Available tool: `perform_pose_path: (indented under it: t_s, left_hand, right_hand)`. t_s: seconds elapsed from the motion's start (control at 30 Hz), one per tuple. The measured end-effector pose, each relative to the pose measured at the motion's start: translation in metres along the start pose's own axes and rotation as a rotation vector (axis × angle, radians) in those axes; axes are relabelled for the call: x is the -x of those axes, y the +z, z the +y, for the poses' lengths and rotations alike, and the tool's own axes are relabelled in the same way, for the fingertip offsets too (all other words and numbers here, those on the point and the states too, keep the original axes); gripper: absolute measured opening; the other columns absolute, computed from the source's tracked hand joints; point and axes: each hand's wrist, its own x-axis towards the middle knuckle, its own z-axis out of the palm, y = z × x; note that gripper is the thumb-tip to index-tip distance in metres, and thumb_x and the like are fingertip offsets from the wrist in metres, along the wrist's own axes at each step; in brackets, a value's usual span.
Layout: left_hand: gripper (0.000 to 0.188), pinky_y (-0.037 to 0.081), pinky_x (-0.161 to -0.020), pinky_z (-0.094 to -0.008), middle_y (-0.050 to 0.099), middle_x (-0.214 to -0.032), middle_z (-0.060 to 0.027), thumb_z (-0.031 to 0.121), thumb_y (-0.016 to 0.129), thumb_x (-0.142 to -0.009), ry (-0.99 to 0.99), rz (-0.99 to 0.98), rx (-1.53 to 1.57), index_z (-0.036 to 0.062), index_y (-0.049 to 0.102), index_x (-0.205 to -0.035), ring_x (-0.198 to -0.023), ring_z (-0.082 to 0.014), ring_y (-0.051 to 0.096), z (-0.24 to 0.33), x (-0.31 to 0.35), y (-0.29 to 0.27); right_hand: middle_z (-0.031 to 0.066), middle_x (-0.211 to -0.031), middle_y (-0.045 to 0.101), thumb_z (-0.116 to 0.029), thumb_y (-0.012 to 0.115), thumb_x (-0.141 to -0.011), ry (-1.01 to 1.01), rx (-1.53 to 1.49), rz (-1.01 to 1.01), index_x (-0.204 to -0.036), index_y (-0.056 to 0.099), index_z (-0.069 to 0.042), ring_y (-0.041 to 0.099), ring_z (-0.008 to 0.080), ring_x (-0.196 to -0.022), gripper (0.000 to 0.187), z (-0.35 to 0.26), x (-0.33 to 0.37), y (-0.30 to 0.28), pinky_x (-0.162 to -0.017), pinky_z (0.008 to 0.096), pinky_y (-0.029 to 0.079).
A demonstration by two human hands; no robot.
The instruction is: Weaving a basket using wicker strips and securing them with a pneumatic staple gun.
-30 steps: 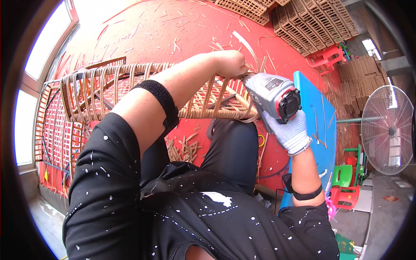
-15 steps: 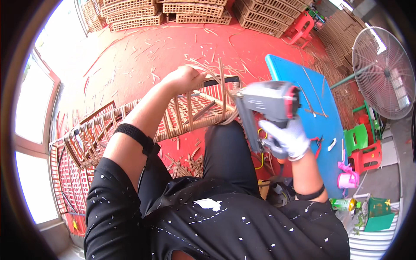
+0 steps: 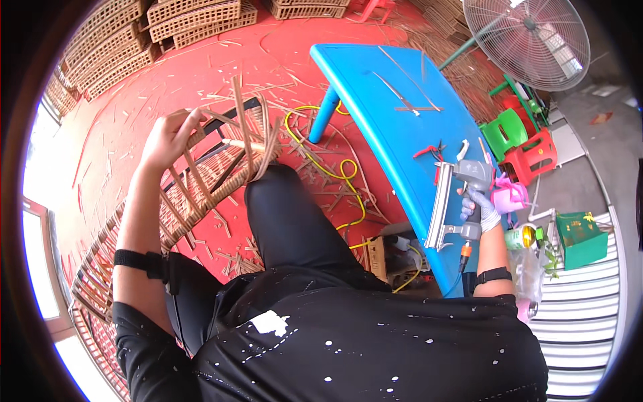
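Note:
A half-woven rattan piece (image 3: 201, 191) with a dark frame leans across my lap, loose strips (image 3: 246, 127) standing up at its far end. My left hand (image 3: 171, 137) is bare and closed on the rattan strips at that far end. In my right hand (image 3: 481, 209), which wears a white glove, is a grey and silver pneumatic staple gun (image 3: 445, 201) with an orange hose fitting. The staple gun is over the near right part of the blue table (image 3: 395, 127); I cannot tell whether it touches the top.
Pliers with red handles (image 3: 426, 151) and thin strips lie on the table. A yellow hose (image 3: 348, 177) loops over the red floor among rattan scraps. Stacked woven trays (image 3: 194, 17) stand behind. To the right are a fan (image 3: 529, 40), small green (image 3: 506, 134) and red stools (image 3: 536, 157).
My right hand has carried the staple gun away from the rattan, rightward to the table. The view has swung right. My left hand still grips the rattan.

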Motion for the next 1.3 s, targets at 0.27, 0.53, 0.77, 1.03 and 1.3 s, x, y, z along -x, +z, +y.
perform_pose_path:
  t_s: [0.27, 0.53, 0.77, 1.03, 1.3]
  left_hand:
    - [0.047, 0.051, -0.077, -0.0335, 0.069, -0.086, -0.0103, 0.039, 0.049, -0.103, -0.151, 0.041, 0.096, -0.0024, 0.071, -0.098, -0.077, -0.0193, 0.064, -0.007, 0.005, -0.002]
    - [0.047, 0.054, -0.086, -0.033, 0.071, -0.091, -0.0113, 0.036, 0.051, -0.102, -0.24, -0.01, 0.496, -0.0066, 0.07, -0.097, -0.089, -0.0187, 0.068, -0.011, 0.011, -0.006]
    - [0.054, 0.05, -0.094, -0.0335, 0.074, -0.101, -0.0098, 0.045, 0.049, -0.101, -0.25, -0.083, 0.479, -0.0022, 0.075, -0.097, -0.097, -0.0185, 0.067, -0.013, 0.009, -0.011]
    - [0.055, 0.051, -0.093, -0.0334, 0.073, -0.105, -0.0105, 0.045, 0.048, -0.102, -0.228, -0.084, 0.424, -0.0022, 0.075, -0.096, -0.1, -0.019, 0.066, -0.016, 0.007, -0.01]
    - [0.054, 0.051, -0.091, -0.033, 0.073, -0.101, -0.0113, 0.044, 0.05, -0.101, -0.231, -0.083, 0.47, -0.004, 0.074, -0.095, -0.096, -0.0191, 0.067, -0.018, 0.008, -0.011]
  right_hand:
    - [0.0077, -0.086, 0.064, -0.062, 0.071, -0.08, 0.19, 0.484, 0.735, -0.124, 0.057, 0.0, 0.064, 0.0249, -0.076, 0.077, 0.029, 0.0, -0.062, -0.067, 0.0476, 0.054]
    - [0.024, -0.097, 0.069, -0.07, 0.045, -0.09, -0.116, 1.76, 0.862, -0.093, 0.071, 0.001, 0.066, 0.0408, -0.095, 0.075, -0.053, -0.056, 0.038, -0.08, 0.0486, 0.05]
    - [0.0223, -0.1, 0.072, -0.08, 0.018, -0.087, 0.318, 1.914, 0.56, -0.118, 0.067, 0.004, 0.06, 0.0286, -0.121, 0.103, -0.048, -0.14, 0.134, -0.116, 0.0542, -0.004]
    - [0.0273, -0.117, 0.066, -0.045, 0.065, -0.081, 0.221, 1.653, 0.555, -0.111, 0.069, 0.003, 0.066, 0.0336, -0.11, 0.057, -0.061, -0.165, 0.137, -0.09, 0.042, 0.054]
    - [0.0027, -0.147, 0.049, -0.023, 0.047, -0.091, 0.19, 2.007, 0.725, -0.133, 0.058, -0.021, 0.047, 0.0274, -0.134, 0.043, -0.066, -0.166, 0.121, -0.112, 0.064, 0.023]
